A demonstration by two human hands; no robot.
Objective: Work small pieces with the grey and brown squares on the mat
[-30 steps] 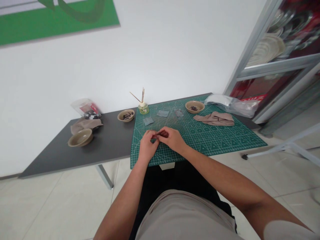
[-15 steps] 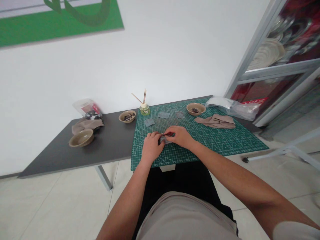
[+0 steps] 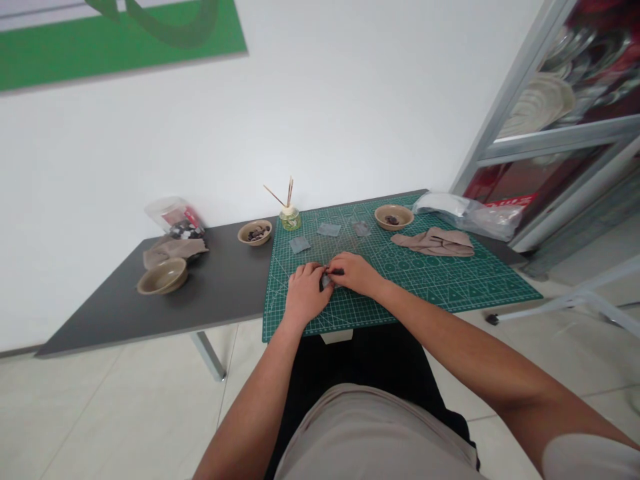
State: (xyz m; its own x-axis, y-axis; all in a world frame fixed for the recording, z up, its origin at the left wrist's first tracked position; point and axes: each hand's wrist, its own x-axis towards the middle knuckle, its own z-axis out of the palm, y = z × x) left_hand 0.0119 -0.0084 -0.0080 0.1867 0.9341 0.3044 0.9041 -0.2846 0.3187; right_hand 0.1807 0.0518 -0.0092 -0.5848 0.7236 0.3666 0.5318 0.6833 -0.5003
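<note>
My left hand (image 3: 306, 292) rests near the front of the green cutting mat (image 3: 425, 267), its fingers closed on the edge of a small clear plastic bag (image 3: 327, 281). From the right, my right hand (image 3: 356, 274) meets it at the bag's upper end. Between its thumb and fingers shows a small dark piece (image 3: 337, 271), too small to name more closely. Fingers cover most of the bag. Beyond the hands, several flat clear bags lie on the mat: one bag (image 3: 300, 245) to the left, another bag (image 3: 329, 229) in the middle, a third bag (image 3: 361, 229) to the right.
Two bowls hold dark pieces: one bowl (image 3: 244, 237) on the left, one bowl (image 3: 379, 221) on the right. A reed diffuser (image 3: 289, 219) stands by the wall. Brown cloth (image 3: 437, 241) and plastic wrap (image 3: 480, 217) lie right; another bowl (image 3: 163, 283) and a tub (image 3: 167, 210) stand left.
My two hands have drawn slightly closer together over the small bag, and the right fingers have shifted a little. The bowls, cloths and other bags stay where they were.
</note>
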